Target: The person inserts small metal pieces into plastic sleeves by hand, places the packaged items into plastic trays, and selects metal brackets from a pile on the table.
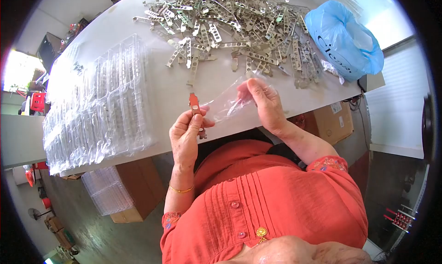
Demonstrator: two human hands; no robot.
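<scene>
My left hand [186, 135] pinches a small flat metal bracket [194, 106] upright between thumb and fingers, near the table's front edge. The bracket looks reddish, with holes in it. To its right, my right hand [264, 100] holds a clear plastic bag [228, 103] by its side, thumb against fingers. The bag stretches toward the left hand, and its near end lies close to those fingers. Beyond both hands a large heap of metal brackets [235, 22] is spread over the white table [165, 87].
Clear trays with bagged brackets [106, 103] cover the table's left side. A blue plastic bag [336, 38] stands at the right. Under the table are a cardboard box [142, 183] with stacked clear trays [107, 190] at left and another box [334, 121] at right.
</scene>
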